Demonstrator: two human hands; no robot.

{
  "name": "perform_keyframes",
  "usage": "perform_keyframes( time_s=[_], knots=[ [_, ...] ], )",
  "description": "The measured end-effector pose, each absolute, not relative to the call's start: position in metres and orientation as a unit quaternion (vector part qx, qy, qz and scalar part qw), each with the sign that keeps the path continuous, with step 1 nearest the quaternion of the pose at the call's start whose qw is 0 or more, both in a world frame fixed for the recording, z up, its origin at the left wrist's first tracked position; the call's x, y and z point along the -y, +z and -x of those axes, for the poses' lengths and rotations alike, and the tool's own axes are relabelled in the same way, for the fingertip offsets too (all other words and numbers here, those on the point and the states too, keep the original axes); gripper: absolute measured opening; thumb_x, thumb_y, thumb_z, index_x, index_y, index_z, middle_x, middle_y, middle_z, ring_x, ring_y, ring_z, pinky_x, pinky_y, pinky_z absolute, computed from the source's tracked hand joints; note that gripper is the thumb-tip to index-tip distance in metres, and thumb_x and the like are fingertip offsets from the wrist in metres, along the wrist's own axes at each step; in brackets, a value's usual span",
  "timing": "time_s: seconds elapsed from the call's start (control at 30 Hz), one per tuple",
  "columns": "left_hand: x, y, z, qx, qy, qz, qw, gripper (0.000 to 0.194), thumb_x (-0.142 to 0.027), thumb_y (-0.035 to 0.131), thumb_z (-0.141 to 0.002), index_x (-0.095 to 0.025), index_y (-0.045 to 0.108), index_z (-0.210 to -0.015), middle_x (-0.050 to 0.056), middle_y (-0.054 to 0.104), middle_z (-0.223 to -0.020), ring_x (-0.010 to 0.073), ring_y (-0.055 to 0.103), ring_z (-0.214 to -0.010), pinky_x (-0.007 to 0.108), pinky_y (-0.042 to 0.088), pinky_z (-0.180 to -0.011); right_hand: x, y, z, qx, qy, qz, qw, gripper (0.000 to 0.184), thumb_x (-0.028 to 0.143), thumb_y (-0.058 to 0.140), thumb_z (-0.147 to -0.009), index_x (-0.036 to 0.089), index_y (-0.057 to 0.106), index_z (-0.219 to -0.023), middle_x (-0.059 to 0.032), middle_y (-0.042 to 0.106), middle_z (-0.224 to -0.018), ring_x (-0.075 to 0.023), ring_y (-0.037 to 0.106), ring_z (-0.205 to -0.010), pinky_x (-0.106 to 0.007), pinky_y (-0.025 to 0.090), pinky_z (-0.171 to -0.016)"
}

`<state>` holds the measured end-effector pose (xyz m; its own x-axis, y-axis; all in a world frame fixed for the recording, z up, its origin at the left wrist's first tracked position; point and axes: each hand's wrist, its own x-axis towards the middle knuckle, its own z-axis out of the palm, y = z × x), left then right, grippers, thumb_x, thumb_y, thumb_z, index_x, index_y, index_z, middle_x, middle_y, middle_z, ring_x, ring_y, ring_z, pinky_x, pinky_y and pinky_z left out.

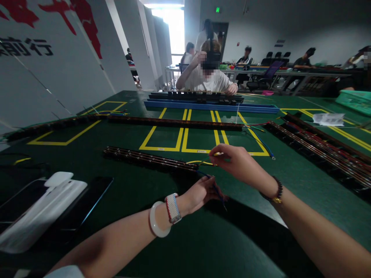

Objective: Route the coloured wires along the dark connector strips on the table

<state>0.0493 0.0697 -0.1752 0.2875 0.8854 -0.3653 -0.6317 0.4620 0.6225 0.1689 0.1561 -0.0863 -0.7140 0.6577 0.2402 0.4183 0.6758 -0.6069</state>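
My left hand (pixel 201 193) is closed in a pinch on a thin blue wire (pixel 218 193) that trails down toward me. Just above it, my right hand (pixel 236 162) pinches a yellow wire (pixel 203 162) by its tip. Both wires run to the right end of a long dark strip of connectors (pixel 150 159) lying on the green table (pixel 121 189). The left wrist carries a white bangle and a woven band; the right wrist carries a dark bead bracelet.
A white case and dark phones (pixel 49 208) lie at my left. More long dark strips (pixel 174 122) (pixel 321 148) cross the table over yellow taped boxes. A person in white (pixel 207 77) sits opposite behind blue rails (pixel 211 106). Other people sit at far tables.
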Motion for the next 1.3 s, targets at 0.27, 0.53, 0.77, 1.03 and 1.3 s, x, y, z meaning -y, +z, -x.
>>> perform_keyframes(
  time_s=[0.27, 0.53, 0.77, 1.03, 1.3],
  knots=[
    [-0.069, -0.194, -0.043, -0.287, 0.486, -0.264, 0.783, 0.025, -0.029, 0.055, -0.082, -0.008, 0.056, -0.094, 0.01, 0.061, -0.08, 0.0196, 0.063, -0.078, 0.037, 0.048, -0.081, -0.156, -0.112, -0.077, 0.934, 0.249, 0.109, 0.23, 0.018, 0.019, 0.051, -0.09, 0.012, 0.067, -0.096, -0.0047, 0.065, -0.091, -0.0117, 0.058, -0.081, -0.021, 0.043, -0.073],
    [-0.071, -0.19, -0.046, -0.317, 0.471, -0.239, 0.788, 0.019, -0.025, 0.044, -0.086, -0.008, 0.052, -0.09, 0.009, 0.06, -0.073, 0.0192, 0.063, -0.072, 0.037, 0.048, -0.078, -0.161, -0.117, -0.096, 0.913, 0.256, 0.15, 0.282, 0.017, 0.02, 0.052, -0.09, 0.014, 0.066, -0.098, -0.0034, 0.065, -0.093, -0.0105, 0.057, -0.084, -0.02, 0.043, -0.073],
    [-0.071, -0.183, -0.049, -0.348, 0.463, -0.235, 0.78, 0.022, -0.031, 0.03, -0.093, -0.012, 0.039, -0.085, 0.005, 0.056, -0.066, 0.0156, 0.062, -0.069, 0.036, 0.048, -0.078, -0.197, -0.153, -0.172, 0.863, 0.278, 0.304, 0.293, 0.02, 0.03, 0.054, -0.088, 0.017, 0.067, -0.095, -0.005, 0.063, -0.087, -0.0125, 0.057, -0.073, -0.023, 0.044, -0.063],
    [-0.07, -0.163, -0.044, -0.452, 0.375, -0.276, 0.761, 0.029, -0.039, 0.026, -0.094, -0.013, 0.037, -0.089, 0.003, 0.056, -0.067, 0.0147, 0.062, -0.067, 0.034, 0.049, -0.073, -0.202, -0.2, -0.192, 0.912, 0.183, 0.249, 0.27, 0.022, 0.03, 0.054, -0.089, 0.02, 0.066, -0.104, -0.0062, 0.061, -0.093, -0.0155, 0.054, -0.086, -0.03, 0.043, -0.077],
    [-0.079, -0.148, -0.01, -0.549, 0.051, -0.502, 0.666, 0.058, -0.057, 0.022, -0.088, -0.011, 0.042, -0.059, 0.002, 0.044, -0.047, 0.0098, 0.045, -0.039, 0.022, 0.038, -0.046, -0.201, -0.202, -0.186, 0.936, 0.129, 0.218, 0.243, 0.023, 0.026, 0.05, -0.092, 0.018, 0.066, -0.106, -0.0057, 0.062, -0.094, -0.0158, 0.051, -0.086, -0.031, 0.04, -0.078]
  ],
)
